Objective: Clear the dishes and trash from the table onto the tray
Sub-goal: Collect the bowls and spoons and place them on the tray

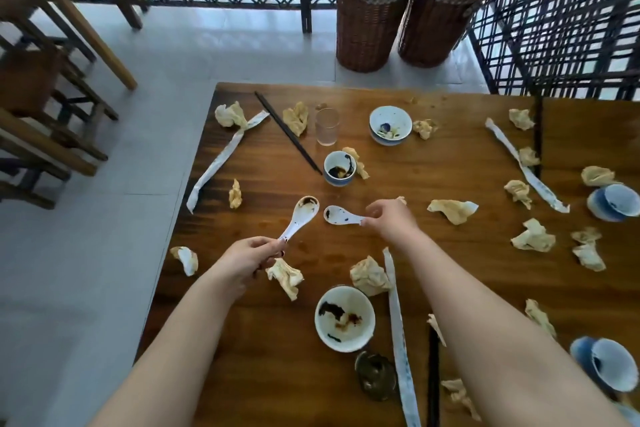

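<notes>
Head view: the left hand reaches over the brown wooden surface, its fingers pinching the handle of a sauce-stained white ceramic spoon. The right hand stretches forward and pinches the handle of a second white spoon, which lies on the surface just beside the first. Crumpled napkins, stained round bowls, a clear glass, black chopsticks and long paper sleeves lie scattered around both arms.

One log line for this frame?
left hand: holds dirty spoon | right hand: pinches second spoon by handle | table: cluttered
</notes>
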Motion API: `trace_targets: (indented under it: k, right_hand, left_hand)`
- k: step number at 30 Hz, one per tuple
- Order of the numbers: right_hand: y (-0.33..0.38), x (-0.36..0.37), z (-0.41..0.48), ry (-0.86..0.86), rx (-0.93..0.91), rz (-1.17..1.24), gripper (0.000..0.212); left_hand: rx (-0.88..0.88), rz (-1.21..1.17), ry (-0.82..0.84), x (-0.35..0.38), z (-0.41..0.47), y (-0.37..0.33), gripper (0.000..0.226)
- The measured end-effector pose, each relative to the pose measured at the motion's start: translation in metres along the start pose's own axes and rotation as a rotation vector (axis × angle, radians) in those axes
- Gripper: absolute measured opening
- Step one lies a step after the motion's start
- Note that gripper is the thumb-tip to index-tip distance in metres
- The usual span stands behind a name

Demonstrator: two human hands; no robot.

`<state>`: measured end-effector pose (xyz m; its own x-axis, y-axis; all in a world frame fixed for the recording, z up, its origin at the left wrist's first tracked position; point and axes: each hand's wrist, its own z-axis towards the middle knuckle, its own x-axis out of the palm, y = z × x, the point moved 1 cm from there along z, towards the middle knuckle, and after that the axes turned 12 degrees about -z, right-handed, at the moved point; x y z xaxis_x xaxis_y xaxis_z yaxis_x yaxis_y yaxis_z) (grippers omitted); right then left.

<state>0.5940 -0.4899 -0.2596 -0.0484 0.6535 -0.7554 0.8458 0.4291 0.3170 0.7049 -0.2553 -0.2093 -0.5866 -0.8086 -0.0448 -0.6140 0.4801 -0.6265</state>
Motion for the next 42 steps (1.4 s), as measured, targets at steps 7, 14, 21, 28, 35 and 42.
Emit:
trace_targets:
  k: [7, 14, 21, 28, 35, 42]
  right_hand:
    - [-0.006, 0.0, -0.006, 0.068, -0.023, -0.137, 0.042]
    - [0.0, 0.021, -0.023, 0.169, -0.002, -0.28, 0.062]
    - [0.038, 0.042, -0.036, 0.065, 0.166, -0.05, 0.07]
    - [0.076, 0.042, -0.022, 0.024, 0.468, 0.708, 0.052]
    - [0.075, 0.034, -0.005, -0.19, 0.32, 0.364, 0.031]
    - [0.077, 0.028, 0.012, -0.219, 0.259, 0.062, 0.026]
  left_hand:
    - [-0.017, -0.009, -0.025, 0.011, -0.002, 0.001, 0.02]
    - [-0.022, -0.037, -0.014, 0.014, -0.002, 0.002, 0.019]
    - [-0.041, -0.085, -0.009, 0.01, -0.002, 0.005, 0.019]
    - [-0.06, -0.159, -0.018, -0.015, 0.003, 0.004, 0.018]
    - [-0.06, -0.128, 0.032, -0.035, 0.025, -0.013, 0.019]
    - [-0.084, -0.103, 0.07, -0.047, 0.045, -0.03, 0.02]
